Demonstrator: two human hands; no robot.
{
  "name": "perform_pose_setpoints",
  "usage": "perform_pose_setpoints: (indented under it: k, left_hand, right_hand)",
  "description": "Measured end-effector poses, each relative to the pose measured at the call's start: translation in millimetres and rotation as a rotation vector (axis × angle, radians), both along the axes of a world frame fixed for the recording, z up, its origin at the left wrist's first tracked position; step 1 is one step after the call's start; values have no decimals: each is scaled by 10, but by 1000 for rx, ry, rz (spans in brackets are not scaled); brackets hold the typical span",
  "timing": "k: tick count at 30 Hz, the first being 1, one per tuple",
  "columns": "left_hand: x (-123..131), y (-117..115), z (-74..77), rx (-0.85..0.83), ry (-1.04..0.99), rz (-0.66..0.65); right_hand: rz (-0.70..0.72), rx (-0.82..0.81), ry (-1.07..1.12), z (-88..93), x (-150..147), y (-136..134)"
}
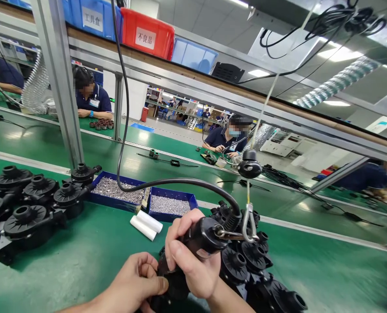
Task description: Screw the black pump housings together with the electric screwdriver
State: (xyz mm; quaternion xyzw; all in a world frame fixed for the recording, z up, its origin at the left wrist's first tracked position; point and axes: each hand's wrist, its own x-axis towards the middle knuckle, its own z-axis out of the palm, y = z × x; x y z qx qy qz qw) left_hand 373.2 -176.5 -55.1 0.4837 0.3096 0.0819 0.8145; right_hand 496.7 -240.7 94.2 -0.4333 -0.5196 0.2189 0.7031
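My right hand [196, 265] is wrapped round a black electric screwdriver [208, 234], tilted, its back end toward me. A metal hook and carabiner [249, 224] join it to a hanging cord, and a thick black cable runs from it. Below the tool, my left hand [137, 278] grips a black blower housing [176, 284] between thumb and fingers. The screwdriver's tip and much of this housing are hidden behind my hands. Just beyond lie two white rolls [147, 224], side by side.
Blue trays hold screws [118, 190] and small metal parts [170, 204]. Black blower housings stand at left [27, 219] and right [245, 265] on the green bench [92, 269]. An upright metal post [56, 78] supports a shelf with a red bin [146, 34]. Several people sit beyond.
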Motion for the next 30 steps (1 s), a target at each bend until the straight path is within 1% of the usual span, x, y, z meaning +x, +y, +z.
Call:
perform_pose_setpoints:
  k: [3,7,9,11,13,16,17,18,19,21,22,23,24,26,28,30]
  left_hand:
    - [2,18,35,-16,-22,-26]
    - [15,58,77,-26,-42,-62]
    - [15,68,112,-22,-45,-81]
    - [11,76,180,-18,-30,-87]
    - [8,100,281,-14,-14,-108]
    - [4,212,436,28,-11,-239]
    - [-4,276,474,79,-3,-273]
    - [-19,351,502,185,8,-283]
    - [-41,432,519,356,29,-269]
    - [-100,592,529,823,107,-234]
    - [-131,657,525,1038,158,-248]
    - [-158,706,519,1195,212,-290]
    - [-176,737,511,1283,269,-351]
    - [-184,748,493,1328,360,-460]
    - [-163,710,473,1378,427,-502]
    - [-134,650,450,1435,482,-509]
  right_hand:
    - [25,12,-1,19,-8,-6]
    - [87,-27,27,55,-20,-2]
    - [113,-6,44,59,-18,-2]
    - [135,21,69,58,-1,-2]
    - [168,14,105,59,34,1]
    - [198,28,117,72,109,7]
    - [189,45,95,79,133,7]
    - [161,63,65,88,154,8]
    - [105,72,34,98,169,7]
    - [-67,59,-34,123,180,3]
    - [-157,51,-70,137,176,-2]
    - [-233,43,-110,153,169,-9]
    - [-285,35,-152,170,158,-19]
    - [-338,21,-216,208,138,-50]
    - [-375,17,-223,254,128,-96]
    - [-401,44,-181,299,135,-149]
